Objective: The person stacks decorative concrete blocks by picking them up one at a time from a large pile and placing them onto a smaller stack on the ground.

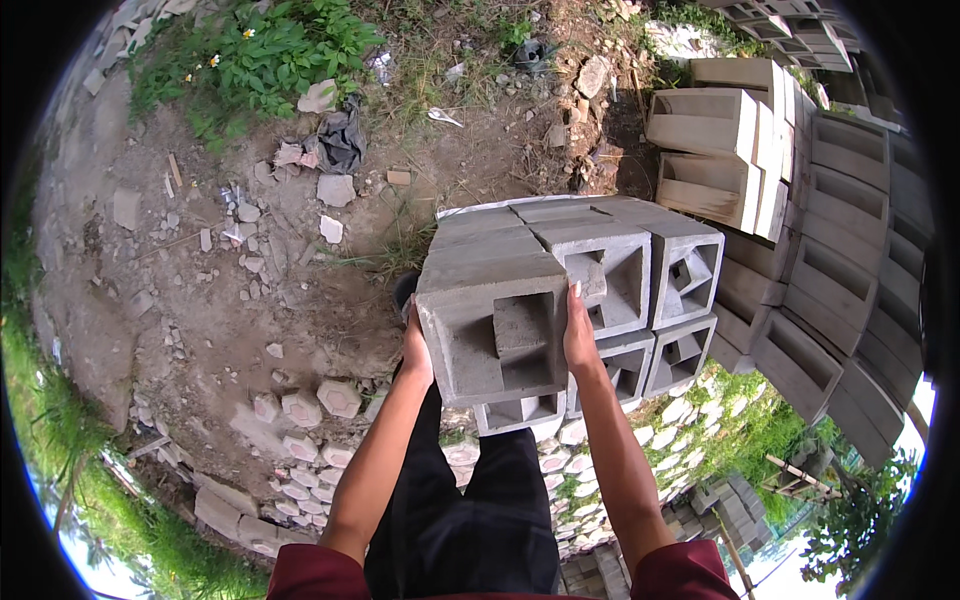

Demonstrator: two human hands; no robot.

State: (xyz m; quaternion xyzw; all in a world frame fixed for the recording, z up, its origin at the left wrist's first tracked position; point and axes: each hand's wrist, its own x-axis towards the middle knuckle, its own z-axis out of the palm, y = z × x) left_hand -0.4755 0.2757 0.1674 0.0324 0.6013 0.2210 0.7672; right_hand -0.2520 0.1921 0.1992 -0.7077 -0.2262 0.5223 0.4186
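Block (460, 345) sits between both hands, hollow face toward the person. Left hand (416, 345) grips its left side, right hand (578, 335) its right side. More blocks (682, 275) stacked just right of right hand; gray pile (838, 200) farther right. Rubble (249, 212) and black bag (342, 140) beyond left hand. Can't tell if block is lifted.

Front block (480, 325): plain grey. Stacked blocks (690, 235): matching grey. Sleeves (680, 570): maroon. Trousers (510, 490): black. Ground (330, 270): greyish brown. Leafy plant (300, 50): green; its flowers (214, 61) show white petals, yellow centres. Pavers (338, 398): pale grey, forming a honeycomb pattern.
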